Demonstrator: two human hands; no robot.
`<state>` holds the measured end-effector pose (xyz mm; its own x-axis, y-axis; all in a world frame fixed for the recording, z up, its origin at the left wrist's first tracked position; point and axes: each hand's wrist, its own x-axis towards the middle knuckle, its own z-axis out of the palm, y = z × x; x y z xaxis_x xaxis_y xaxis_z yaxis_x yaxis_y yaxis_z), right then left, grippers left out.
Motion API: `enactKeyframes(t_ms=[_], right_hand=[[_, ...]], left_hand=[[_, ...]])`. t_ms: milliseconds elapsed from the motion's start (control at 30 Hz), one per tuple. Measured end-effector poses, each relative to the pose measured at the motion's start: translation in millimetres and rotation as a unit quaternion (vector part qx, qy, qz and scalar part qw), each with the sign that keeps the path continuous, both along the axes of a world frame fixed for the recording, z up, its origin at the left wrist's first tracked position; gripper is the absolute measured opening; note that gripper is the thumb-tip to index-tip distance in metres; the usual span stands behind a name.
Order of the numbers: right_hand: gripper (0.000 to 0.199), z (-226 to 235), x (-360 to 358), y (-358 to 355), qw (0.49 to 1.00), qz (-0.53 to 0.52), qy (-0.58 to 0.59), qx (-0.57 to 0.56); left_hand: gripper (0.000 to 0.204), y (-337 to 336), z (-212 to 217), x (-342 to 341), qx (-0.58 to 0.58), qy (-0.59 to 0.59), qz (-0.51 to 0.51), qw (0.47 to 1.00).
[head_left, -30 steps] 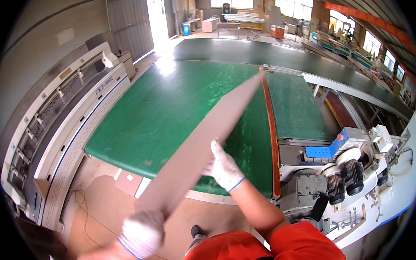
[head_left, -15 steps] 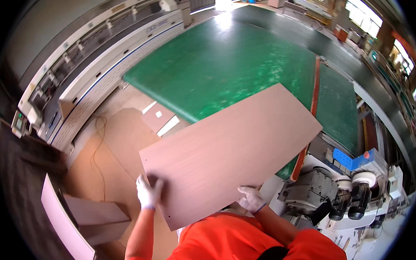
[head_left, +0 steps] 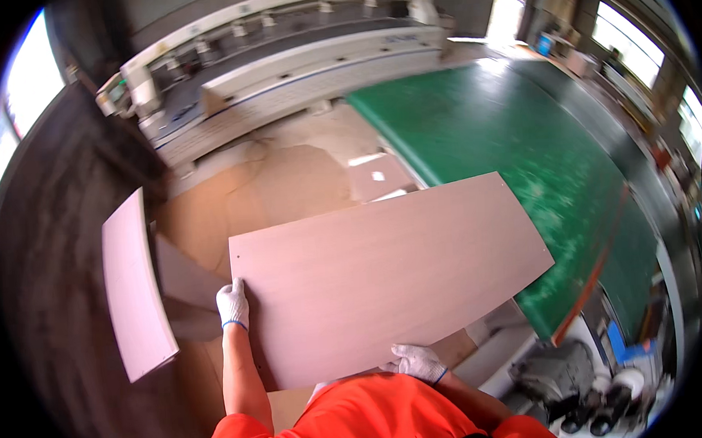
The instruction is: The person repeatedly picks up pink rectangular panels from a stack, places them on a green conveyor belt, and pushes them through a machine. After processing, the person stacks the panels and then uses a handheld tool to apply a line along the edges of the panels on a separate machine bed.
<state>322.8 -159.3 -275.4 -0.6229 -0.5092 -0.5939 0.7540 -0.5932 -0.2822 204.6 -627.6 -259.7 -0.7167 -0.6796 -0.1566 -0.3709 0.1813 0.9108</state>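
Note:
A large pinkish-brown rectangular board (head_left: 392, 272) with small holes near its corners is held in front of my body. My left hand (head_left: 232, 305), in a white glove, grips its left edge, with the fingers hidden beneath. At the near long edge, my gloved right hand (head_left: 416, 362) clasps the board, its thumb on the rim and its other fingers partly out of sight. The board's far right part overlaps the green conveyor belt (head_left: 479, 111) in this view; whether they touch I cannot tell.
On the left stands a stack of similar boards (head_left: 139, 291). A long white machine (head_left: 321, 71) spans the back. Motors and white machinery (head_left: 585, 389) lie at the lower right. Brown sheeting (head_left: 287, 183) covers the floor, with a board offcut (head_left: 380, 178) beside the belt.
My view has swung left, so the belt and machinery sit farther right. The board has turned to lie more level across the view. Both hands stay on it.

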Motion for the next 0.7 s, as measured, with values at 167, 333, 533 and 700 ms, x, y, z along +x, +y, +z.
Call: enactKeyframes(t_ms=[167, 333, 533, 700], right_hand=[[0.036, 26.4, -33.3, -119.2, 0.972, 0.231, -0.015, -0.037], [0.032, 32.9, -53.4, -253.8, 0.904, 0.418, 0.07, -0.05], [0.021, -12.0, -41.1, -416.8, 0.809, 0.581, 0.08, -0.038], [0.017, -55.8, -41.3, -513.0, 0.799, 0.586, 0.134, 0.003]], left_hand=[[0.044, -135.4, 3.6, 191.2, -0.088, 0.024, 0.219, 0.972], [0.045, -159.4, 5.8, 371.1, -0.054, 0.026, 0.447, 0.892], [0.047, -115.8, -32.2, 532.9, -0.061, 0.001, 0.651, 0.757], [0.043, -105.1, -49.4, 513.8, 0.011, 0.138, 0.719, 0.682]])
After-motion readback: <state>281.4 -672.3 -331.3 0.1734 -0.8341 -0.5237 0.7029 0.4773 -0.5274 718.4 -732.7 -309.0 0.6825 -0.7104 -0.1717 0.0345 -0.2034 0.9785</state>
